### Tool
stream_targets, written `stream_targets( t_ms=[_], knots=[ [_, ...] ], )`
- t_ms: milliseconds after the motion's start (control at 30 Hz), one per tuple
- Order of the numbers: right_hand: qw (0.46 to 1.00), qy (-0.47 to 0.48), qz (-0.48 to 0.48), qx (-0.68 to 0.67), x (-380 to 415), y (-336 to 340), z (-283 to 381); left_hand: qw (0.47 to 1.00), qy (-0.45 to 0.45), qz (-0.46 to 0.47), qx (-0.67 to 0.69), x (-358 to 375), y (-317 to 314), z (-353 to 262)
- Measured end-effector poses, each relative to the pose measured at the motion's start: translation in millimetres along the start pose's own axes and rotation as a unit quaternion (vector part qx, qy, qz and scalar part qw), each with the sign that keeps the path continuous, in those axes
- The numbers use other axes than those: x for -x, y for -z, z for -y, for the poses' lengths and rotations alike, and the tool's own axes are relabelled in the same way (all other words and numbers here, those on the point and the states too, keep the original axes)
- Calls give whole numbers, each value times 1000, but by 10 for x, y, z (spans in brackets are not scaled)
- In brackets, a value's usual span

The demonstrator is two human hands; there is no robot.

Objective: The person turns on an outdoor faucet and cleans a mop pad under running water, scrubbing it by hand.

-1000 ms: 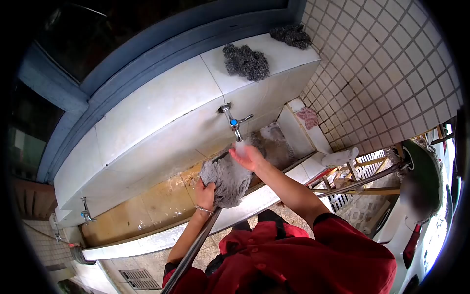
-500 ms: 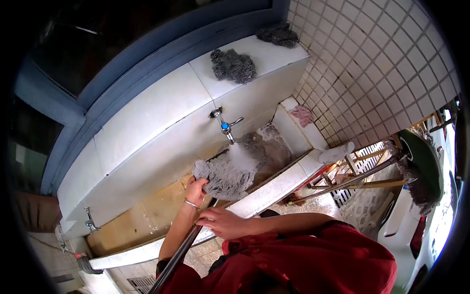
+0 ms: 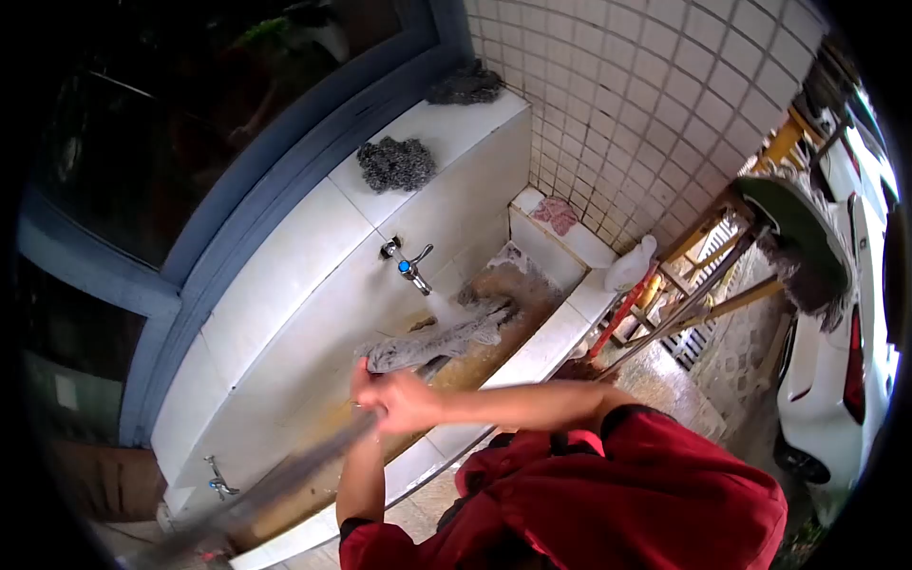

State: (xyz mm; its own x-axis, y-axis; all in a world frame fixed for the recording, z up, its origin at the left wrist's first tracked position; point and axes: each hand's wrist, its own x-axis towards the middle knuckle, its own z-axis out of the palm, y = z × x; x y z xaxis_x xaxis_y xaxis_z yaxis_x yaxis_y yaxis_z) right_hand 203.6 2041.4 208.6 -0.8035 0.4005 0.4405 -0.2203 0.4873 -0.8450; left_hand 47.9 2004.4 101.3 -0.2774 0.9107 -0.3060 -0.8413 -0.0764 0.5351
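Observation:
A grey string mop (image 3: 432,344) lies in the trough under the running tap (image 3: 408,269), water falling on its strands. Its long pole slants down to the lower left, smeared by motion. My right hand (image 3: 407,399) is closed around the pole near the mop head. Just beyond it, my left hand (image 3: 361,382) is closed at the near end of the grey strands, partly hidden by my right hand.
Brownish water sits in the tiled trough (image 3: 546,353). Two dark wire-like clumps, one a grey mesh bundle (image 3: 397,164), lie on the ledge. A pink cloth (image 3: 555,216) and a white bottle (image 3: 631,266) rest on the trough's end. A green-backed mop (image 3: 803,237) leans near a white car (image 3: 836,380).
The mop head has turned and looks narrower. My right hand has moved left and up beside my left hand, and the pole has swung up to the left. The view has shifted.

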Motion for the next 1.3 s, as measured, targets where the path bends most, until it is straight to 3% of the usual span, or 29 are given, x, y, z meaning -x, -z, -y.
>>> stream_targets(
  t_ms=[33, 67, 100, 133, 233, 267, 333, 367, 400, 500, 567, 600, 700, 767, 833, 900, 967, 1100, 1167, 1233, 1300],
  knots=[
    [998, -18, -27, 51, -182, 221, 180, 986, -102, 117, 68, 51, -448, 75],
    [996, -88, -2, 2, -323, 419, 332, 943, -198, 231, 137, 105, -885, 167],
    [995, -88, -30, -27, -400, 545, 431, 981, -179, 39, 69, 213, -790, -15],
    [993, -89, -54, -55, -448, 644, 505, 982, -118, -145, 7, 323, -692, -195],
    [977, -81, -62, -187, -489, 801, 504, 948, -114, -282, 99, 452, -486, -395],
    [976, -107, -41, -186, -469, 877, 501, 945, -77, -285, 141, 504, -466, -443],
    [973, -55, -96, -203, -412, 961, 515, 925, -66, -295, 229, 631, -348, -550],
    [969, -137, -45, -200, -394, 1106, 620, 912, -57, -291, 282, 726, -247, -608],
    [950, -147, -34, -273, -379, 1124, 560, 895, -76, -320, 302, 799, -75, -642],
    [921, -167, -147, -319, -416, 1124, 472, 858, -172, -352, 332, 1017, 411, -598],
    [895, -171, -232, -339, -524, 1104, 471, 829, -122, -363, 407, 1139, 773, -564],
    [899, -170, -226, -334, -535, 1086, 434, 798, -91, -388, 451, 1175, 848, -563],
    [915, -165, -192, -314, -595, 976, 359, 768, -91, -326, 543, 1150, 1187, -410],
    [934, -175, -171, -261, -607, 872, 229, 827, -158, -343, 416, 870, 1658, -75],
    [952, -173, -195, -161, -524, 928, -107, 846, -156, -434, 268, 692, 1542, 210],
    [931, -134, -277, -196, -500, 1132, -156, 929, -55, -320, 177, 587, 1327, 444],
    [919, -129, -275, -251, -377, 1266, -108, 953, -15, -269, 142, 329, 1107, 686],
    [890, -83, -318, -317, 185, 1442, -65, 957, 91, -268, 56, -303, 329, 948],
    [893, -71, -338, -288, 459, 1476, -30, 955, 129, -264, 43, -828, 362, 1298],
    [905, -39, -343, -247, 661, 1510, 6, 973, 105, -189, 83, -1150, 125, 1498],
    [906, -37, -354, -230, 766, 1603, 101, 976, 91, -199, 6, -1251, -351, 1462]
  ],
)
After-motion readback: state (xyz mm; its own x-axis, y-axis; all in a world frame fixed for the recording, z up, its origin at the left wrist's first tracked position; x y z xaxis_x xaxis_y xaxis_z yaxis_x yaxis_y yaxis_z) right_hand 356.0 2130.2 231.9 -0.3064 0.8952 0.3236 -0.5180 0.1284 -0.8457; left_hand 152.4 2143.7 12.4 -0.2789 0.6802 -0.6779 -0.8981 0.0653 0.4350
